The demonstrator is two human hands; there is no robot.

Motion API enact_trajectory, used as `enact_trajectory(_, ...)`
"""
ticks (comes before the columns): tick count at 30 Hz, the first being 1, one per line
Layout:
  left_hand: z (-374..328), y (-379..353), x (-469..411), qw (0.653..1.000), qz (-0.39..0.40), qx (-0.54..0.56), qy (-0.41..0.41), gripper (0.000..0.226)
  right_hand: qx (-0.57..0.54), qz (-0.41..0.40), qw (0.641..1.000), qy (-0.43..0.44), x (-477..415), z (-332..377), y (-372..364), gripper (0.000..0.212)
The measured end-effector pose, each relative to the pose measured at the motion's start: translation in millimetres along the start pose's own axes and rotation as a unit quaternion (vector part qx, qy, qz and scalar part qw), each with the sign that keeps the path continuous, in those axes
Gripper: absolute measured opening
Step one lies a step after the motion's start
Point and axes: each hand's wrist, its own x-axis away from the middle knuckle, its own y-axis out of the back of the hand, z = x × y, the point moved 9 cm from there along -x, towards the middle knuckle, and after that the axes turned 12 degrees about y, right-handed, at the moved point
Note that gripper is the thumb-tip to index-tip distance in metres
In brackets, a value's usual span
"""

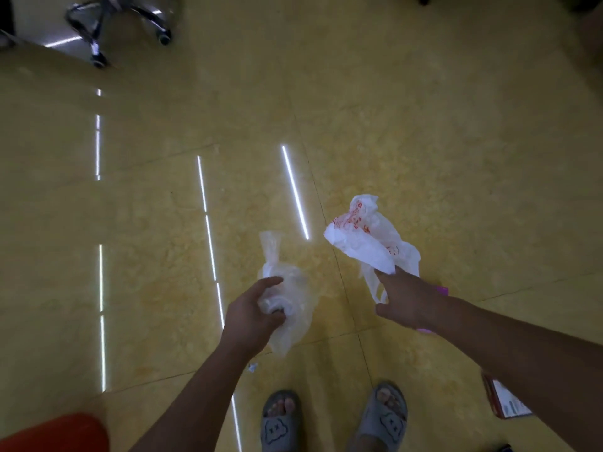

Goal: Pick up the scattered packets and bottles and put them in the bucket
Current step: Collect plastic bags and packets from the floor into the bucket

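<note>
I see the left hand gripping a clear bag and the right hand pinching a white printed bag, neither yet in what may be the red bucket; one packet remains on the floor.

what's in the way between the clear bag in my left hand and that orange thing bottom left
Nothing visible. The left hand grips the clear bag, and only bare floor lies between it and the orange thing. Just its edge shows, so it may or may not be the bucket.
</note>
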Motion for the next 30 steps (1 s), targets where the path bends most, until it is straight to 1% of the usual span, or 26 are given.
enact_trajectory(4, -4.2, 35.7, 22.9, 0.999, -0.019, 0.030, 0.001, 0.063, 0.032, 0.013, 0.999, 0.038, 4.1, 44.7, 24.3, 0.070)
enact_trajectory(7, -3.3, 61.5, 38.2, 0.998, -0.035, 0.054, 0.011, 0.065, 0.052, 0.027, 0.996, 0.066, 0.9, 75.9, 35.9, 0.062)
enact_trajectory(10, -3.1, 83.5, 53.2, 0.996, -0.045, 0.072, 0.018, 0.066, 0.073, 0.035, 0.993, 0.081, -2.4, 105.0, 51.9, 0.064)
enact_trajectory(18, -2.5, 154.9, 90.3, 0.984, -0.087, 0.153, 0.025, 0.070, 0.147, 0.032, 0.978, 0.145, -11.2, 187.4, 94.9, 0.057)
enact_trajectory(22, 16.4, 193.8, 106.4, 0.976, -0.111, 0.186, 0.035, 0.072, 0.170, 0.042, 0.968, 0.177, -16.8, 237.7, 99.0, 0.060)
enact_trajectory(25, 34.6, 218.6, 114.4, 0.972, -0.126, 0.194, 0.035, 0.072, 0.176, 0.039, 0.964, 0.195, -20.4, 274.3, 96.6, 0.057)
enact_trajectory(30, 72.5, 256.7, 132.4, 0.965, -0.137, 0.218, 0.041, 0.069, 0.201, 0.046, 0.955, 0.214, -26.3, 330.1, 79.3, 0.057)
